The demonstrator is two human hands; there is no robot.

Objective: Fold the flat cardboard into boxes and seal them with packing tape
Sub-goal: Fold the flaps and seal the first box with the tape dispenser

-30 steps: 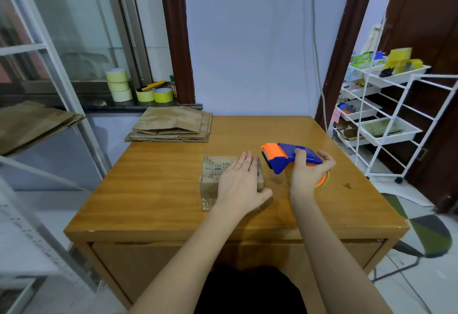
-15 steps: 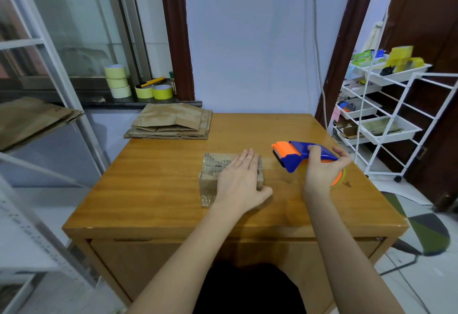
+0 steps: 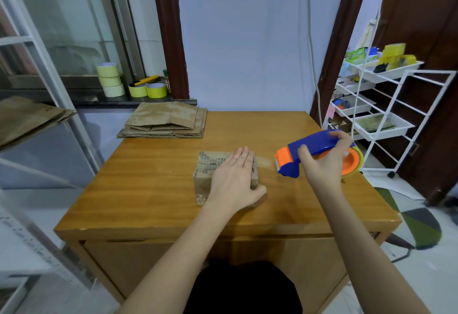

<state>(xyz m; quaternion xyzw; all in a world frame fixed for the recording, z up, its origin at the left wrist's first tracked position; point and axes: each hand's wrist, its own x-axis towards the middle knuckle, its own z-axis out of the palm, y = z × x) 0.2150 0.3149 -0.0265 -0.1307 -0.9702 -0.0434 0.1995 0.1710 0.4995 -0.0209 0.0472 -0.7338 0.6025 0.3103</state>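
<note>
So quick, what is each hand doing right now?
Left hand: open, pressing flat on the small cardboard box.
Right hand: gripping the blue and orange tape dispenser.

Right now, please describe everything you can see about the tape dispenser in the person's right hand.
The tape dispenser is plastic, with a blue handle and body, an orange head at its left end and an orange wheel carrying a roll of clear tape at its right end. The right hand grips its handle and holds it above the wooden table, to the right of the small cardboard box and apart from it. A strip of clear tape seems to run from its head to the box. Its cutting edge is not visible.
</note>
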